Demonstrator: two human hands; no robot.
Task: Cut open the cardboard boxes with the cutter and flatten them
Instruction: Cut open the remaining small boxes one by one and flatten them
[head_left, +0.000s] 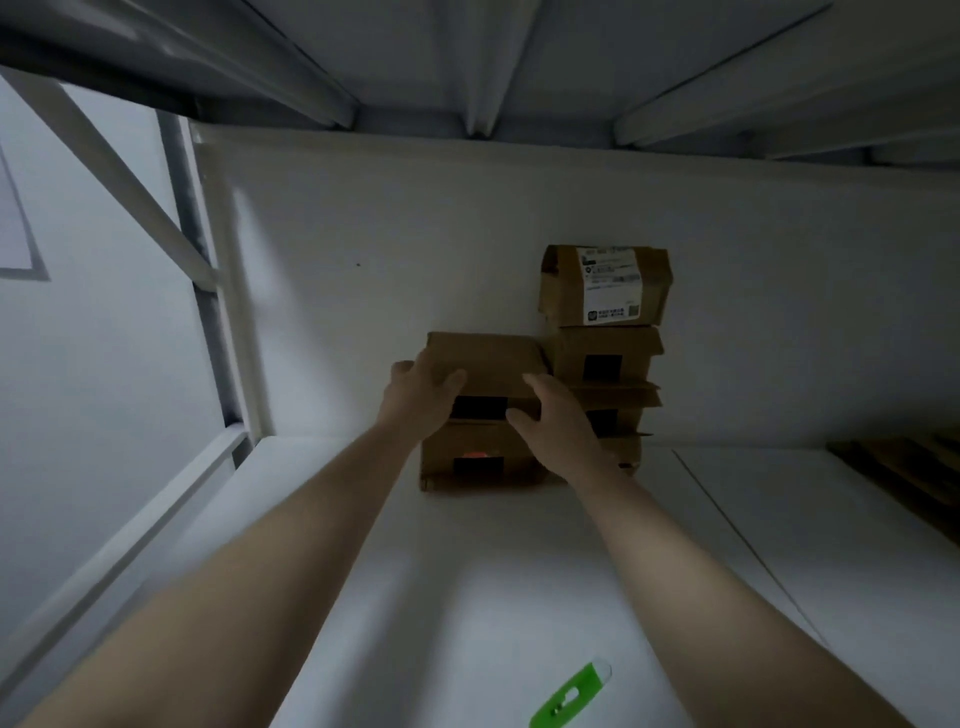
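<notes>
Two stacks of brown cardboard boxes stand against the white back wall of a shelf. The top box (488, 364) of the left, lower stack is held from both sides: my left hand (421, 400) grips its left edge, and my right hand (556, 421) grips its right front corner. Under it sits another box (478, 457) with a dark cut-out. The right stack is taller; its top box (605, 286) carries a white shipping label. A green cutter (569, 693) lies on the white shelf surface near the front, between my forearms, untouched.
The white shelf surface (467, 571) stretches from the boxes toward me. A grey metal upright and diagonal brace (197, 270) stand at the left. Shelf beams run overhead. A dark wooden object (904, 478) lies at the right edge.
</notes>
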